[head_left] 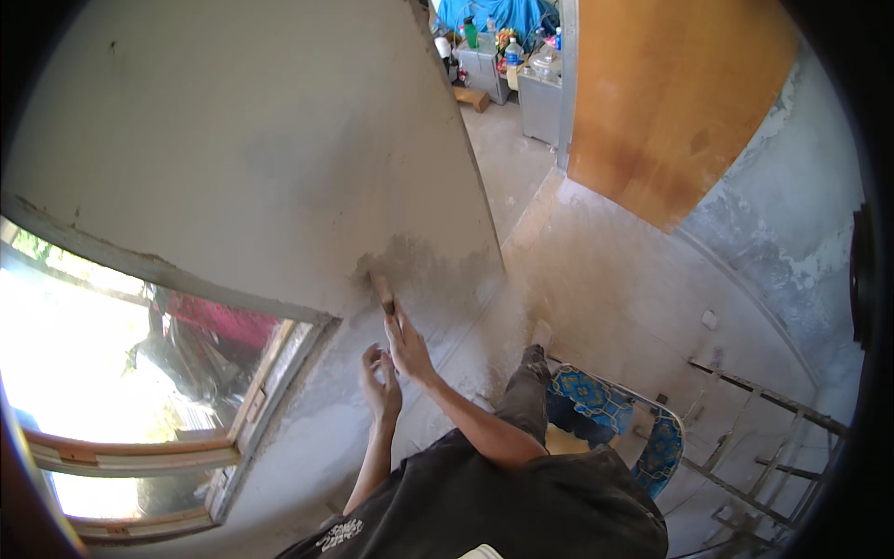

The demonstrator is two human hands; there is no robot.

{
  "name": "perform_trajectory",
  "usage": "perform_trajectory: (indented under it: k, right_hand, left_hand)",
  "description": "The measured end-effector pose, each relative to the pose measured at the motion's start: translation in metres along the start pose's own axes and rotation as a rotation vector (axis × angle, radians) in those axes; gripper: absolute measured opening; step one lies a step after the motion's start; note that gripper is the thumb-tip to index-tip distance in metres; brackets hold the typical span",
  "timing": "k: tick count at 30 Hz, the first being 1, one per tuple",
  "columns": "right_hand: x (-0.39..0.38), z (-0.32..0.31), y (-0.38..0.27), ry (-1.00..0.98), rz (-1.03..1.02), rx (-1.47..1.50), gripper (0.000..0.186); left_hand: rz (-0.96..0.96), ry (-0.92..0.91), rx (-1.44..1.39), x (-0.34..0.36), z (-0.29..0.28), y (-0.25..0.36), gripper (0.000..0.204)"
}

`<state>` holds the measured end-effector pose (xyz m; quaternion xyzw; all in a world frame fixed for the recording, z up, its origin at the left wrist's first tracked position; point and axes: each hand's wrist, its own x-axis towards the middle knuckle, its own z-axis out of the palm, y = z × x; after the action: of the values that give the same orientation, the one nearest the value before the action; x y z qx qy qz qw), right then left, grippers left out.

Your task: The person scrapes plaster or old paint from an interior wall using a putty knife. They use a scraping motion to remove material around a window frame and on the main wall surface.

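Count: 2 hands, 1 brown hand tool, 1 window, 1 orange-brown door panel, 1 chair with blue-and-gold patterned padding, and 1 ladder. Through the doorway at the far side, 2 grey cabinets, 1 green bottle and 1 blue-labelled bottle are identifiable.

The right hand is closed narrowly around the near end of the hand tool, fingers extended along it. The tool's far end is at the wall, at the left edge of a dark patch; whether it is a brush or a scraper cannot be determined. The left hand is part-open, fingers loosely bent, just beside the right wrist.

The wall surface is grey and unevenly toned, with rough edges above the window on the left. The floor is beige and dusty, with 1 small white item lying on it at right. The chair stands to the right of the person's leg; the ladder lies farther right. The right-hand wall shows patchy grey and white finish. A blue sheet hangs beyond the doorway.
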<state>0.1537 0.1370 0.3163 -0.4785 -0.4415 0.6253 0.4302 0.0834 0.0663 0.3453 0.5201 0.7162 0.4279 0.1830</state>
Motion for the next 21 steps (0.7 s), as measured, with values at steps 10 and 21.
perform_trajectory:
  k: [10, 21]
  right_hand:
    - [0.015, -0.031, -0.007, -0.053, -0.111, 0.078, 0.064]
    - [0.038, -0.051, 0.004, -0.141, -0.149, -0.101, 0.054]
  left_hand:
    - [0.053, -0.247, -0.226, 0.015, 0.044, -0.012, 0.040]
    - [0.079, -0.022, -0.277, 0.030, 0.107, -0.065, 0.040]
